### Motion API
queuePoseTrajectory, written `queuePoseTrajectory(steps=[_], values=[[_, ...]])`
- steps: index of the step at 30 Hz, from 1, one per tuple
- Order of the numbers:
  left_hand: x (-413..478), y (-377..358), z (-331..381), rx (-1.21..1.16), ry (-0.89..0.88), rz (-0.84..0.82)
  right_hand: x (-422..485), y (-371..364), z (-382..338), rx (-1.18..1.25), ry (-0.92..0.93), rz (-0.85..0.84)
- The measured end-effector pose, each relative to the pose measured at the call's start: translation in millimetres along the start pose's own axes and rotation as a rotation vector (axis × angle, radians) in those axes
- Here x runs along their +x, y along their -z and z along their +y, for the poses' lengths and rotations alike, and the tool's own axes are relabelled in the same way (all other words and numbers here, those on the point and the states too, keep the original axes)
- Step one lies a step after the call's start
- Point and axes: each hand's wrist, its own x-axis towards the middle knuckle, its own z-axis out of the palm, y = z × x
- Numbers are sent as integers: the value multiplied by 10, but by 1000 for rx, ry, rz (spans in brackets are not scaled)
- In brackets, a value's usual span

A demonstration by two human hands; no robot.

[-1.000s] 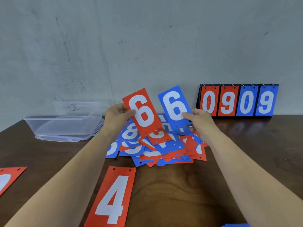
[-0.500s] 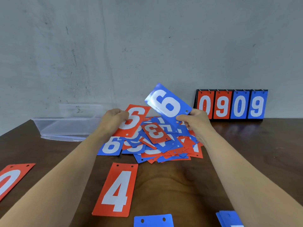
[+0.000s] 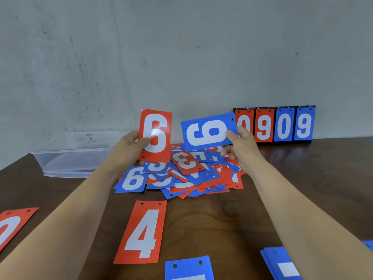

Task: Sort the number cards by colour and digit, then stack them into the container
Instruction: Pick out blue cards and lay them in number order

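Red and blue cards are held up side by side over the mixed pile [image 3: 187, 174], probably to compare their digits. The left hand [image 3: 131, 148] pinches the red card [image 3: 155, 136] by its left edge, thumb on the face. It reads 6, but its punch holes sit at the bottom, so it may be an inverted 9. The right hand [image 3: 240, 146] pinches the blue card [image 3: 207, 131], turned sideways, at its right end. Nearer on the tabletop [image 3: 222, 219] lie a red 4 [image 3: 142, 231] and blue stacks [image 3: 278, 261], apparently sorted. The clear plastic container [image 3: 66, 160] waits far left, no cards visible inside.
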Motion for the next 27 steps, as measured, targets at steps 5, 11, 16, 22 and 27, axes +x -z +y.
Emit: queuePoseTrajectory(steps=[5,11,16,22,27], values=[[33,-171,-16,72,-46,-49,-116,144,-1,-4,2,38],[31,-654,85,-28,-10,-123,-474,505,-66,27,-10,266],[-79,-1166,215,-298,-11,-196,-778,999,-101,12,1,380],[-301,-1711,349,-379,-46,-285,-1010,1724,-224,-18,-59,411],[-497,-2108,497,-333,-72,-282,-1273,2281,-188,-248,-139,193]])
